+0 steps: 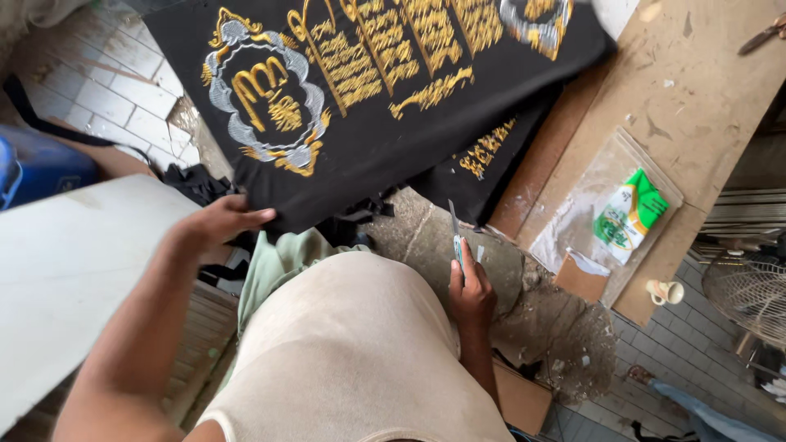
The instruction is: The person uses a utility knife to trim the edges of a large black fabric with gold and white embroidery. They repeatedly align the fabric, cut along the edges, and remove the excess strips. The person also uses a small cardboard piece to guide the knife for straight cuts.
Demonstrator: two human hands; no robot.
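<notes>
**Embroidered black cloth held at its edge, small cutter ready**

Black cloth (385, 139) with gold and silver embroidery lies spread over the table (704, 106), its near edge hanging off toward the person. Long axis runs left to right across the view; the embroidered columns tilt up and away from the wearer. A second black piece (491, 164) shows beneath it at right.

Left hand (217, 225) grips the near hem, fingers closed on the fabric, thumb under. Right hand (471, 290) holds a small blade tool (456, 233), fingers wrapped on its handle, tip pointing up toward the cloth but apart from it.

Judgement: embroidery looks complete; trimming appears to be in hand, extent unclear.

Outward: black scraps (360, 217) below the hem, clear plastic bag (614, 205) with green packet, small cup (665, 290), white board (65, 270) at left.
</notes>
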